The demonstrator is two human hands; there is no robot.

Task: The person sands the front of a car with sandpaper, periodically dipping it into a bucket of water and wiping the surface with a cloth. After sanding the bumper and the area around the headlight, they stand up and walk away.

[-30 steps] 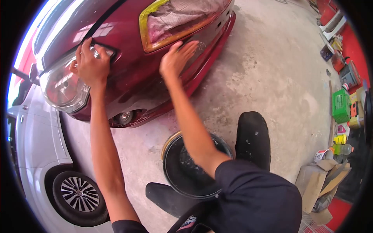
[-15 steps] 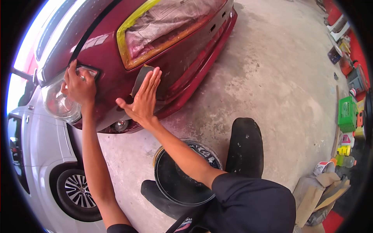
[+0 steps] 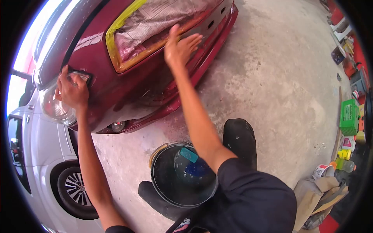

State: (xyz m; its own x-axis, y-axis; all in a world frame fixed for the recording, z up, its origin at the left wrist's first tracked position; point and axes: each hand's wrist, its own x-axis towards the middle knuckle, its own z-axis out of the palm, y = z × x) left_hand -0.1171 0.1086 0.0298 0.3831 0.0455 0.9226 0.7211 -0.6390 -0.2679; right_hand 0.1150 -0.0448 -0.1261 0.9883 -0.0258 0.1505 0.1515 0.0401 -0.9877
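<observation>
My left hand (image 3: 74,91) rests on the headlight (image 3: 58,106) of a dark red car, fingers apart and slightly bent, gripping nothing. Further along, my right hand (image 3: 180,50) lies against the red bumper (image 3: 143,81) below the masked opening, its fingers stretched out and the thumb raised. Whatever is under that palm is hidden; the dark sheet of sandpaper seen earlier does not show. Yellow tape (image 3: 112,42) and newspaper (image 3: 149,23) cover the opening. Between my legs stands a black bucket (image 3: 152,176) of dark liquid, with a teal block (image 3: 188,155) in it.
A silver car (image 3: 42,147) stands at the left. Along the right wall are a green crate (image 3: 349,116), several bottles and tins, and torn cardboard (image 3: 316,196). A fog lamp (image 3: 118,126) sits low in the bumper. The floor (image 3: 272,77) is stained concrete.
My right hand has slid along the bumper, up and to the right, away from the headlight. My left hand stays on the headlight. The teal block in the bucket has come into view.
</observation>
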